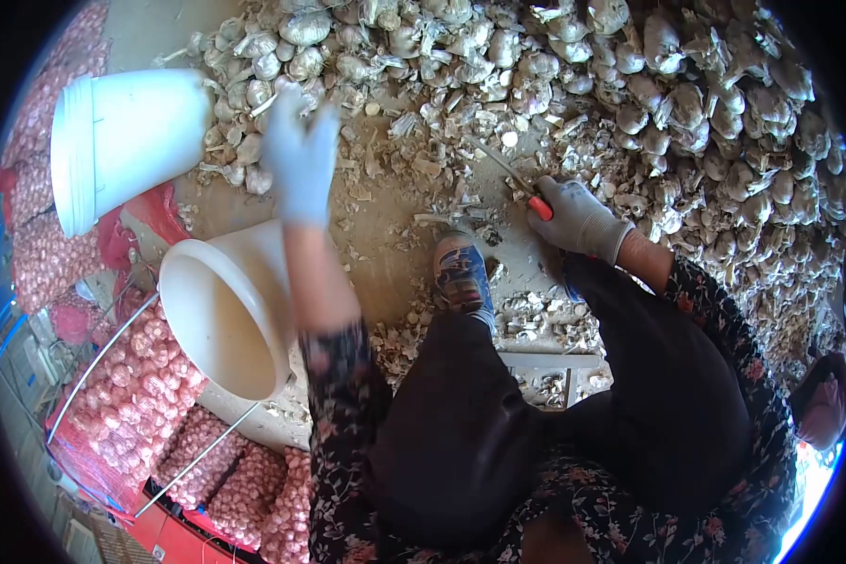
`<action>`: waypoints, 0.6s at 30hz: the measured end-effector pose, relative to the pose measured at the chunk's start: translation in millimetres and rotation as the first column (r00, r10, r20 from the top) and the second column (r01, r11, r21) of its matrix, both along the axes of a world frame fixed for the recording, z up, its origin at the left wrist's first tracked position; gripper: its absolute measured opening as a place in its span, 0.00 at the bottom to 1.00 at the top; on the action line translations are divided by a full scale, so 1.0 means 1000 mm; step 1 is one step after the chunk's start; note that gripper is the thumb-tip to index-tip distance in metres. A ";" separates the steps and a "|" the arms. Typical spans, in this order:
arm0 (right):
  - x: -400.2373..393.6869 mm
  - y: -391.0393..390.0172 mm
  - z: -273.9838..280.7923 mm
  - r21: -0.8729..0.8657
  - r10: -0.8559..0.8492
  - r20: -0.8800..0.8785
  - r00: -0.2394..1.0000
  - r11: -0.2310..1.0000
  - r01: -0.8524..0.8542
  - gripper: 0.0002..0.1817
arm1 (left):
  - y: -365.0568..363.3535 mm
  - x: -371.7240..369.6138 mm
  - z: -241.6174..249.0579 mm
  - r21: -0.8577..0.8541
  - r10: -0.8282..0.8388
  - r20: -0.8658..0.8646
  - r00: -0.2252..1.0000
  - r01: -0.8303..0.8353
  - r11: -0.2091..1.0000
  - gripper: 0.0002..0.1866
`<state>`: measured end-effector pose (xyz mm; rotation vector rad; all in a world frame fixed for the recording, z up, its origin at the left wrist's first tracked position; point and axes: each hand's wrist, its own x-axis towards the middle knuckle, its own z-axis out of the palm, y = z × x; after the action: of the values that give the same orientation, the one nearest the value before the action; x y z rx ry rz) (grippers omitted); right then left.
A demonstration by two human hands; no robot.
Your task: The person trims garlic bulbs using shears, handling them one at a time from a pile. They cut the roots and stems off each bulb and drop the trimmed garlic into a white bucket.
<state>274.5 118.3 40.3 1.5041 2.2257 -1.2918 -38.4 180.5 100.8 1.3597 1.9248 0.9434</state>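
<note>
My left hand (301, 160), in a pale glove and blurred by motion, is over the left edge of a heap of garlic bulbs (352, 68). Its thumb stands apart from the fingers, and nothing shows between them. At the right, my gloved right hand (578, 214) is closed around a red-handled knife (541, 208). The thin metal blade points up and left over loose garlic scraps (428, 167); most of the handle is hidden in the palm. A white bucket (221, 315) stands tilted below my left forearm, its opening facing me.
Another white bucket (146, 141) lies on its side at the upper left. Red net sacks of garlic (127, 381) line the left side. Dry garlic bulbs (724, 122) are piled high at the right. My shoe (461, 273) rests among peelings on the floor, near a metal bar (550, 360).
</note>
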 end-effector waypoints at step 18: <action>-0.015 0.012 0.020 0.258 0.001 0.098 0.995 0.966 -0.027 0.19 | -0.054 0.053 -0.073 -0.011 -0.105 0.670 0.735 0.151 0.988 0.32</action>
<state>259.5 130.7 60.4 1.5935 2.4108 -0.9297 14.8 126.8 27.5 0.9115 1.2735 1.0984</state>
